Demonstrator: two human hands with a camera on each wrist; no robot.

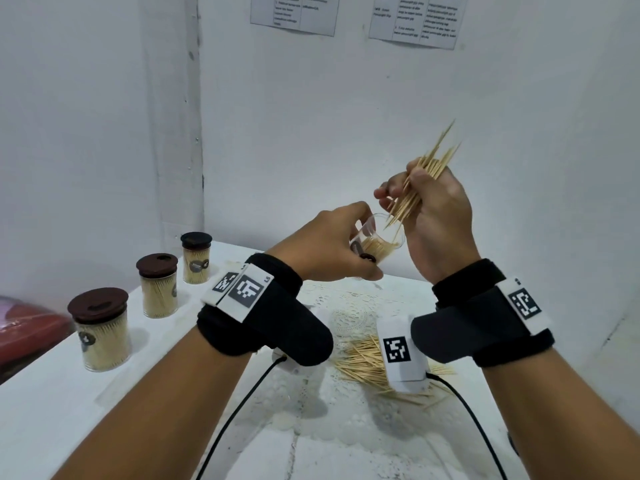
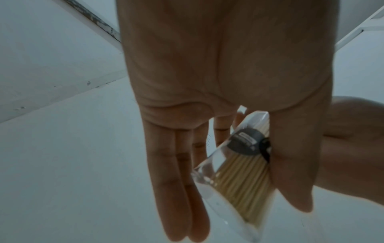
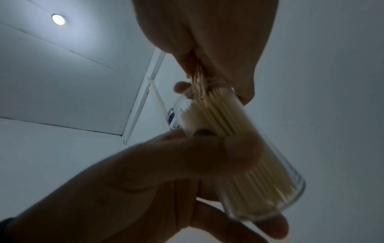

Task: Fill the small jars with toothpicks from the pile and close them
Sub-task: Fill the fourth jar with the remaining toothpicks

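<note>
Nearest to me, my two forearms reach in over the white counter (image 1: 62, 386), each wrist wrapped in a black strap carrying a white camera block with square coded markers; a black cable runs from each block off the bottom edge. Just beyond, between my wrists, the loose pile of toothpicks (image 1: 363, 362) lies on the counter, partly hidden behind the right wrist's camera block, so I cannot count it. Above the pile, my left hand (image 1: 325, 244) is raised off the counter and grips one clear open jar (image 1: 379, 237), tilted with its mouth toward my right hand; thumb and fingers (image 2: 178, 172) wrap its sides, and the left wrist view shows a dark round label on the glass and toothpicks already filling part of it. My right hand (image 1: 433, 216) is clenched round a bundle of toothpicks (image 1: 420, 181), its lower tips at the jar's mouth and its upper tips fanning out above my knuckles; whether the tips have entered the jar is hard to make out, since the right wrist view is dark and blurred. Off to the left on the counter stand three closed jars (image 1: 157, 289) in a row running away from me, each with a dark brown lid and packed with toothpicks. A red object (image 1: 27, 330) lies cut off at the left edge. On the far white wall hang two printed sheets (image 1: 294, 13), their tops cropped and text unreadable.
</note>
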